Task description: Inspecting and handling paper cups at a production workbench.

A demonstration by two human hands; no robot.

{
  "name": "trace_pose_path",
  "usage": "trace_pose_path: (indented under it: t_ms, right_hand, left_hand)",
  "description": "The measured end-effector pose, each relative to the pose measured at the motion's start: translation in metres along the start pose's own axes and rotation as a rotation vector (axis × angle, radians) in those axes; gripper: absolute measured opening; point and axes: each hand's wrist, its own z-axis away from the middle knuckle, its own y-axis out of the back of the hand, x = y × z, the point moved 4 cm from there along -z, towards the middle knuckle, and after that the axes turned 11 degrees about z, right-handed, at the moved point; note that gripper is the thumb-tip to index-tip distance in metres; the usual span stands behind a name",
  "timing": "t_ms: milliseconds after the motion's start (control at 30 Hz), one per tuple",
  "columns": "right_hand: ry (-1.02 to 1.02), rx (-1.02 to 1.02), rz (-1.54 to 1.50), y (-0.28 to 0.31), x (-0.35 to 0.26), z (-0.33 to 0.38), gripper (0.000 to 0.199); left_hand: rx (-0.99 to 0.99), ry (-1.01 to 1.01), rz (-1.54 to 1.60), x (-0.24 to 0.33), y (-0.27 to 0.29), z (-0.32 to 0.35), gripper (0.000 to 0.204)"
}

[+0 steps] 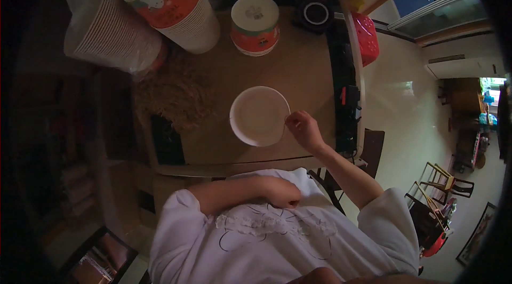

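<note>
A white paper bowl (260,116) stands upright on the brown table top, its open mouth facing me. My right hand (303,127) pinches the right side of its rim between thumb and fingers. Held in front of the white shirt, my left hand (282,193) is curled closed; whatever its fingers may hold is hidden. Beyond the bowl, a short stack of red, green and white paper tubs (255,25) sits upside down. To the left of the bowl lies a loose heap of tan shredded strands (178,94).
Tall nested stacks of paper tubs (189,25) lean at the far left, one stack in a clear bag (114,38). A black round device (314,14) is at the back right. Along the right edge runs a dark strip with a black and red object (349,97). A red plastic container (365,38) stands beyond.
</note>
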Motion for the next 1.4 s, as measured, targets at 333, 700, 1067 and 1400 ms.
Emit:
trace_pose_path:
  t_ms: [333,700,1067,1400]
  right_hand:
    - [-0.028,0.006,0.036,-0.002,0.002,-0.002,0.005]
    - [0.116,-0.012,-0.006,-0.007,-0.012,-0.018,0.006]
    - [0.139,-0.013,0.045,-0.012,-0.008,-0.016,0.006]
    - [0.124,-0.054,-0.077,-0.027,0.009,-0.013,0.011]
  left_hand:
    - [-0.05,-0.105,0.2,-0.001,-0.009,-0.004,0.021]
    - [0.143,-0.211,0.203,-0.022,-0.022,-0.026,0.011]
    - [0.894,-0.121,0.318,-0.034,0.001,0.011,0.016]
    - [1.677,0.128,0.015,-0.117,0.08,0.041,0.02]
